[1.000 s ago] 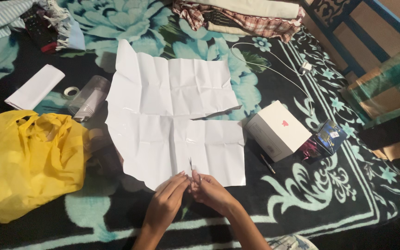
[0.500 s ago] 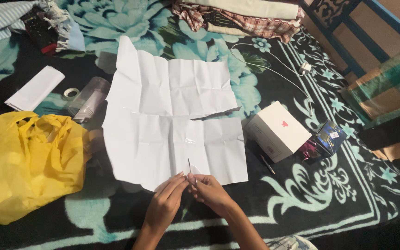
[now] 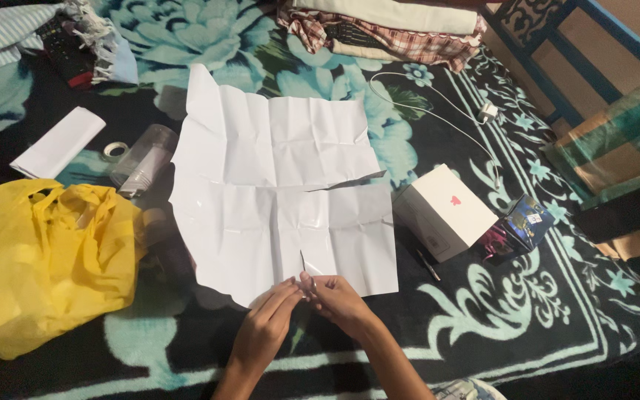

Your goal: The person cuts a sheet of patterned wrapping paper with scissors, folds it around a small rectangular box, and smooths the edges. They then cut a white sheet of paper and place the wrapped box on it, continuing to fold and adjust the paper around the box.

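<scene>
Little has moved since the earlier frames: both hands stay at the near edge of the creased white paper sheet, whose near right corner has slid slightly further right, and the thin blade still stands up from the fingers over the paper.

At the near side, the left hand has its fingers pinched narrow against the paper's near edge. Touching it, the right hand is closed around a small cutting tool; only the thin blade shows, so I cannot tell what kind of tool it is. The paper lies flat on a dark floral blanket, with a slit running in from its right edge halfway up.

Left of the hands sits a crumpled yellow plastic bag. Right of the paper stands a white box, with a small dark shiny packet just beside it and a pen near its near corner.

Farther left lie a clear plastic cup on its side, a tape roll and a folded white sheet. A white cable curves at the far right, and folded cloths lie along the far edge.
</scene>
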